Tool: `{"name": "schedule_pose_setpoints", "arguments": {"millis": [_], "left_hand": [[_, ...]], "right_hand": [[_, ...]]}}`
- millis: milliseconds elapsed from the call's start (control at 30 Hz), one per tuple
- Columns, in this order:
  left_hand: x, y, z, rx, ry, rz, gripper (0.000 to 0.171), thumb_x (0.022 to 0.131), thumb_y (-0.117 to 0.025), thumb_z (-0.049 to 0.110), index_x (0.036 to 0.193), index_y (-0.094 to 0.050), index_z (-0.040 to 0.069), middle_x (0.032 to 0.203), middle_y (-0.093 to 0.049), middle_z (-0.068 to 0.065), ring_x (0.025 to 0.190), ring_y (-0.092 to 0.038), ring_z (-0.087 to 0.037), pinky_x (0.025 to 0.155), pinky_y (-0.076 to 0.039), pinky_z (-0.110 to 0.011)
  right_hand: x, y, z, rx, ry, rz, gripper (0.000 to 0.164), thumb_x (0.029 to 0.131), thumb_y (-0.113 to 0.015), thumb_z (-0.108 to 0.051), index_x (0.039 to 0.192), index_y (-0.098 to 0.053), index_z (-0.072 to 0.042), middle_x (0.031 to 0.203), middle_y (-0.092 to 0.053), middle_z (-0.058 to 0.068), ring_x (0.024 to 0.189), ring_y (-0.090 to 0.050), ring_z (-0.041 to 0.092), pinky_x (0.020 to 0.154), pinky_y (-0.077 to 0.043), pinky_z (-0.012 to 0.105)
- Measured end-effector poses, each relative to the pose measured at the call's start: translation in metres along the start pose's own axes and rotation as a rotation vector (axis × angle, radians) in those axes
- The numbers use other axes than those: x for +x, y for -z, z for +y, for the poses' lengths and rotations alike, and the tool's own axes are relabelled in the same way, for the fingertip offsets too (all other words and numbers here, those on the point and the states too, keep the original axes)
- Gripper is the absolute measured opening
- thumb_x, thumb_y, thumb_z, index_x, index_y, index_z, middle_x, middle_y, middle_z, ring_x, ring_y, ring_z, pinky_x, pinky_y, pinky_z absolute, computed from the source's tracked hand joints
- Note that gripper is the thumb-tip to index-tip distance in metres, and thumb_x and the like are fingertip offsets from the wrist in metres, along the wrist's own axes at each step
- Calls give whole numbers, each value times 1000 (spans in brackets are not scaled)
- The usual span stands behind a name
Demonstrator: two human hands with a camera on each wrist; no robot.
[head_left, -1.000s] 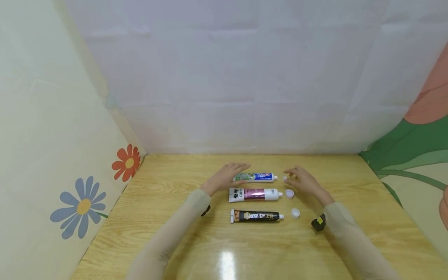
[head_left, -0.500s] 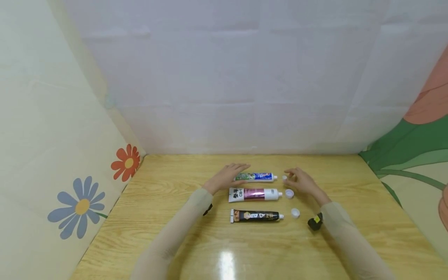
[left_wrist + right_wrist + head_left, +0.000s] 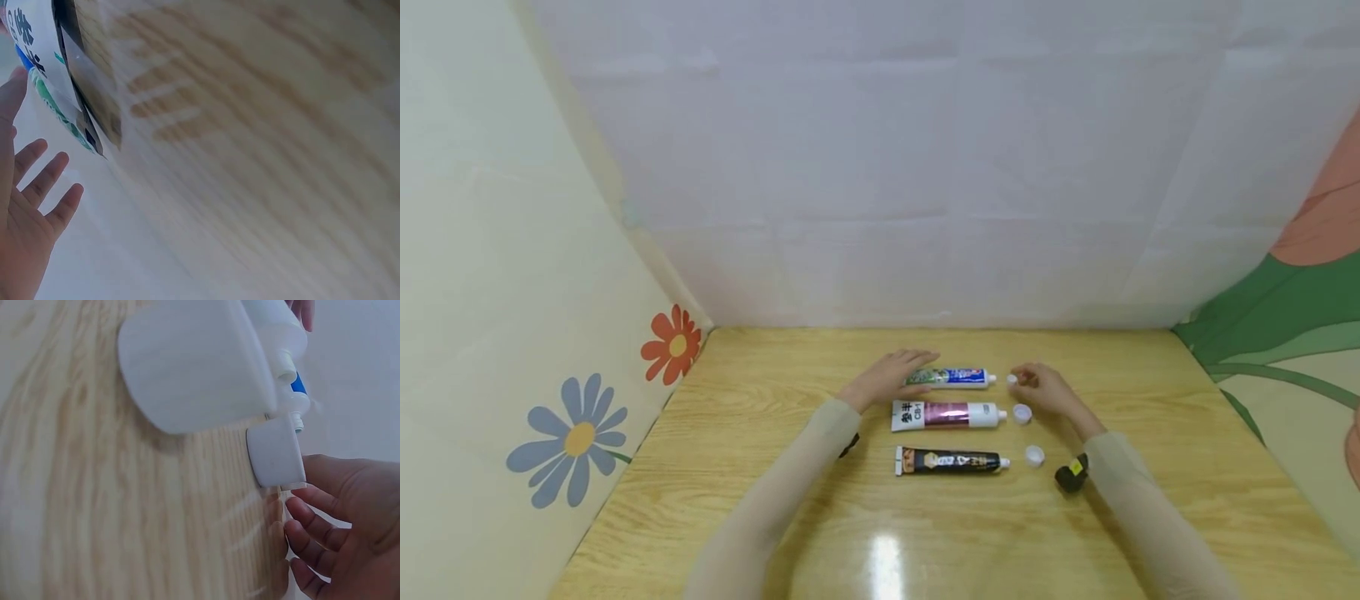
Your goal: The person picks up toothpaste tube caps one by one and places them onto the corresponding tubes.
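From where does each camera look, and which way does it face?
Head: on the person's head, facing forward and down to three tubes and three caps on the table; left hand, right hand and sleeves show.
Left wrist: on that wrist, facing over the table, tubes at upper left; left hand shows.
Right wrist: on that wrist, facing caps and tube nozzles; right hand shows, left fingertips at top.
Head and right wrist share the caps and right hand.

Wide lane over near bench (image 3: pixel 820 533), below black tube (image 3: pixel 951 462)! Slimmer gap to pink-white tube (image 3: pixel 947 415); loose caps (image 3: pixel 1022 414) obstruct nozzle ends (right grip (image 3: pixel 1048 389) crowds farthest).
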State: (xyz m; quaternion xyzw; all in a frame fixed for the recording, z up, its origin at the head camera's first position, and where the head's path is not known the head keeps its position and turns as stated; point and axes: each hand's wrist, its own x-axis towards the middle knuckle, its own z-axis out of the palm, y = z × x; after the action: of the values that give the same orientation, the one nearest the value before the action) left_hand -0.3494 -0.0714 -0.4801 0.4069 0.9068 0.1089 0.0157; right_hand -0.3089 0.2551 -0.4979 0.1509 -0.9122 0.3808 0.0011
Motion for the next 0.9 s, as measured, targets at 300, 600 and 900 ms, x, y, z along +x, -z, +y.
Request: {"name": "schedule_pose_setpoints", "arguments": {"millis": [300, 600, 900], "left_hand": [[4, -1, 10, 3, 8, -45, 68, 91, -46, 50, 147, -23, 21, 149, -31, -2, 136, -30, -25, 112, -21, -50], [7, -3, 11, -12, 22, -74, 65, 92, -45, 48, 147, -24, 21, 147, -34, -3, 134, -32, -25, 112, -23, -49], [9, -7, 6, 11, 3, -109, 69, 88, -47, 53, 146, -28, 20, 145, -38, -4, 132, -36, -24, 111, -27, -45]], "right_hand": [[-2, -1, 2, 8, -1, 21, 34, 85, -66, -14, 112, -59, 6, 93, -60, 15, 87, -56, 27, 81, -48, 40], [-3, -1, 2, 29, -36, 13, 30, 86, -65, -16, 109, -61, 3, 90, -60, 11, 82, -54, 20, 73, -46, 30], [-3, -2, 0, 38, -33, 20, 28, 86, -66, -14, 107, -62, 4, 88, -60, 11, 80, -53, 19, 72, -44, 29]]}}
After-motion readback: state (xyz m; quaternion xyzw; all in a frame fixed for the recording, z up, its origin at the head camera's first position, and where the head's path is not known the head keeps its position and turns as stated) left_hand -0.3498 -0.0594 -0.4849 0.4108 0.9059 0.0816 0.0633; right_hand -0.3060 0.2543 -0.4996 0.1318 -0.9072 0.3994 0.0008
